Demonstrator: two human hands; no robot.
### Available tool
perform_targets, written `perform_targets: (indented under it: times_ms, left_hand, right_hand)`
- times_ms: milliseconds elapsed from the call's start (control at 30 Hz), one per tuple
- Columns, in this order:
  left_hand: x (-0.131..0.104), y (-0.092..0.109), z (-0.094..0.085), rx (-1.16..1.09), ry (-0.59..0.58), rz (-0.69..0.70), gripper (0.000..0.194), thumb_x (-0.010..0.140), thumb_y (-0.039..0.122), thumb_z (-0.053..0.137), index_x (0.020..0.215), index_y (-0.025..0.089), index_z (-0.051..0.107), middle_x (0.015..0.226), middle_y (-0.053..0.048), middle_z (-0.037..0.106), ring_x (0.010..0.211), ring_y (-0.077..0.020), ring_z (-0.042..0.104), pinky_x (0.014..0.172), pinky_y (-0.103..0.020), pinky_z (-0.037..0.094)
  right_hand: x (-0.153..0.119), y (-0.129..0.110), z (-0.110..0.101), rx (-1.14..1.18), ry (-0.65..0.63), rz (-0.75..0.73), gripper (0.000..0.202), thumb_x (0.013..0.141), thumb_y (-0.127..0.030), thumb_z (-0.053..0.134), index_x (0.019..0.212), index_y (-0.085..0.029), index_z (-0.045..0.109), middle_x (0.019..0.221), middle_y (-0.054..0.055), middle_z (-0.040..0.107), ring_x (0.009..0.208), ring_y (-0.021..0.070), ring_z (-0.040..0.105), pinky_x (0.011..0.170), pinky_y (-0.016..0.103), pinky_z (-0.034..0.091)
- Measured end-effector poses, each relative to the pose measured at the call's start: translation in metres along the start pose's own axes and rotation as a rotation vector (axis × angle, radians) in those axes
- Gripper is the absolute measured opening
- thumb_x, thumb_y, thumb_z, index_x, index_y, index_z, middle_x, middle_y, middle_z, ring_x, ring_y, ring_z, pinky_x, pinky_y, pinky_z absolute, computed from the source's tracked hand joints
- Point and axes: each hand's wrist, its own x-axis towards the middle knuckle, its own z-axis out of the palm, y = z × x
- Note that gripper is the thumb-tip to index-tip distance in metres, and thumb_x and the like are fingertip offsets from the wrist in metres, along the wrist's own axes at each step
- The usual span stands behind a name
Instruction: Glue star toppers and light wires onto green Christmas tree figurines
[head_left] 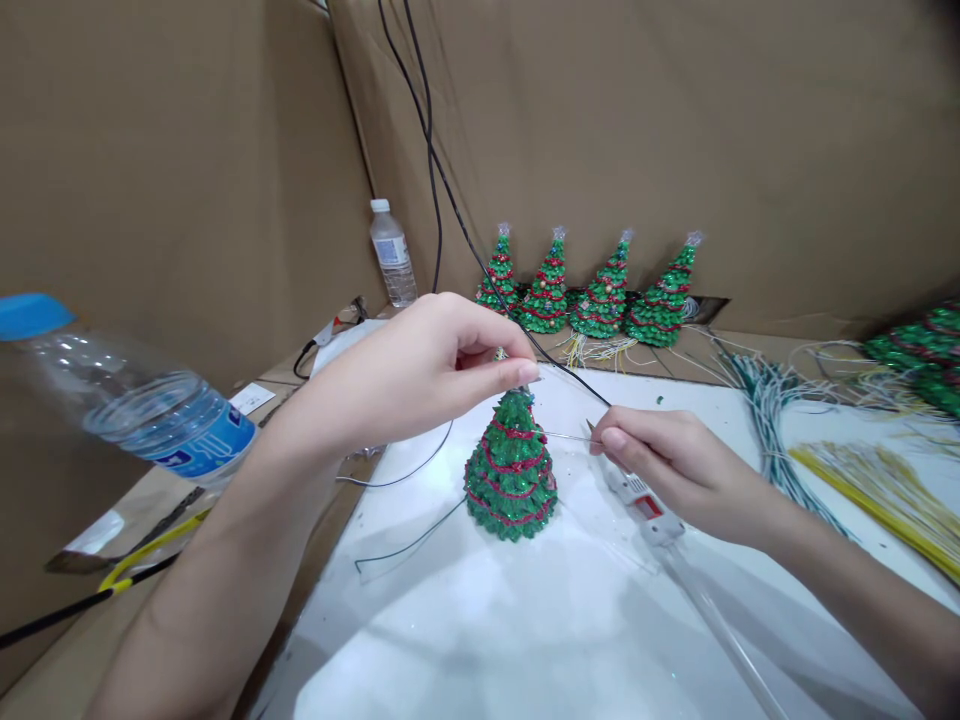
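Observation:
A small green Christmas tree figurine [512, 470] with red glittery garlands stands upright on the white board [450, 640]. My left hand [457, 360] is closed in a pinch at the tree's top, and its fingers hide most of the tip. To the right, my right hand [667, 460] pinches a thin pale wire [566, 436] stretched level from the tree's upper side. Beneath that hand lies a white hot glue gun [651, 512] with a clear glue stick [724, 625] out of its back. A thin dark green wire [409, 546] trails from the tree's lower left.
Several finished-looking trees [600, 290] line the cardboard wall, with more at far right. Wire bundles, green-white [776, 430] and yellow-white [877, 490], lie right. Water bottles stand at left, a large one [180, 420] near and a small one [393, 258] behind. Black cables [450, 190] hang across.

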Motion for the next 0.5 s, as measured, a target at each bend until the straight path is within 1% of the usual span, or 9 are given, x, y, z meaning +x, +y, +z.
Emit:
perform_targets:
  times_ms: [33,67,133,200,267,367,400,433,500]
  left_hand:
    - [0.0000,-0.0001,0.0001,0.000,-0.001,-0.001,0.023,0.085,0.030,0.058,0.071,0.015,0.069,0.052,0.003,0.044,0.048,-0.0081,0.036,0.043,-0.022,0.024]
    - [-0.0001,-0.0002,0.0002,-0.001,-0.001,-0.002,0.023,0.085,0.030,0.058,0.071,0.015,0.069,0.052,0.003,0.044,0.048,-0.0080,0.036,0.043,-0.022,0.024]
    - [0.0000,-0.0002,0.0005,-0.003,-0.002,-0.007,0.023,0.085,0.030,0.058,0.072,0.015,0.069,0.052,0.003,0.043,0.048,-0.0080,0.036,0.043,-0.021,0.024]
    - [0.0002,0.0001,0.0005,-0.005,-0.002,-0.008,0.023,0.085,0.030,0.058,0.071,0.015,0.069,0.052,0.003,0.043,0.048,-0.0080,0.036,0.043,-0.021,0.023]
    - [0.0005,0.0006,0.0002,-0.006,0.001,-0.008,0.023,0.085,0.029,0.058,0.071,0.015,0.069,0.052,0.003,0.044,0.048,-0.0080,0.036,0.043,-0.021,0.023]
    - [0.0008,0.0013,-0.0002,-0.010,0.001,-0.007,0.023,0.085,0.028,0.058,0.070,0.015,0.069,0.052,0.003,0.044,0.048,-0.0079,0.037,0.043,-0.021,0.024]
    - [0.0008,0.0014,-0.0003,-0.010,0.000,-0.007,0.023,0.085,0.028,0.057,0.070,0.015,0.069,0.052,0.003,0.044,0.049,-0.0079,0.037,0.043,-0.021,0.024]
    - [0.0008,0.0013,-0.0003,-0.011,0.001,-0.007,0.023,0.085,0.028,0.057,0.070,0.015,0.069,0.052,0.003,0.045,0.049,-0.0080,0.037,0.043,-0.021,0.024]
    - [0.0006,0.0010,-0.0001,-0.011,-0.001,-0.007,0.023,0.085,0.029,0.057,0.070,0.015,0.069,0.052,0.003,0.045,0.049,-0.0081,0.037,0.043,-0.021,0.024]
  right_hand:
    - [0.0004,-0.0004,-0.0001,-0.013,0.005,-0.004,0.031,0.102,-0.039,0.037,0.086,-0.020,0.055,0.062,-0.004,0.046,0.055,0.0092,0.043,0.054,0.023,0.033]
    - [0.0007,-0.0009,0.0002,0.001,0.008,0.003,0.028,0.101,-0.039,0.039,0.089,-0.020,0.055,0.061,-0.005,0.044,0.053,0.0090,0.042,0.053,0.023,0.032]
    - [0.0005,-0.0019,0.0014,0.091,0.001,0.037,0.019,0.099,-0.040,0.046,0.095,-0.022,0.049,0.060,-0.008,0.038,0.049,0.0083,0.037,0.050,0.022,0.030]
    - [0.0000,-0.0021,0.0027,0.166,-0.011,0.060,0.018,0.097,-0.039,0.050,0.095,-0.023,0.042,0.060,-0.010,0.037,0.047,0.0077,0.035,0.048,0.022,0.029]
    - [-0.0003,-0.0016,0.0032,0.127,-0.007,0.046,0.018,0.098,-0.037,0.046,0.089,-0.022,0.042,0.060,-0.008,0.040,0.049,0.0078,0.038,0.049,0.021,0.030]
    - [0.0000,-0.0008,0.0026,-0.034,0.027,-0.013,0.029,0.102,-0.036,0.038,0.080,-0.020,0.049,0.060,-0.005,0.044,0.054,0.0086,0.043,0.052,0.022,0.032]
    - [0.0001,-0.0007,0.0025,-0.060,0.034,-0.021,0.031,0.102,-0.036,0.036,0.080,-0.020,0.051,0.060,-0.004,0.045,0.054,0.0087,0.044,0.053,0.022,0.033]
    - [0.0001,-0.0007,0.0026,-0.056,0.036,-0.020,0.029,0.102,-0.037,0.037,0.083,-0.020,0.052,0.060,-0.005,0.045,0.053,0.0086,0.043,0.052,0.022,0.033]
    - [0.0000,-0.0010,0.0034,0.001,0.037,0.001,0.017,0.098,-0.037,0.046,0.093,-0.021,0.050,0.061,-0.007,0.044,0.050,0.0081,0.041,0.049,0.021,0.032]
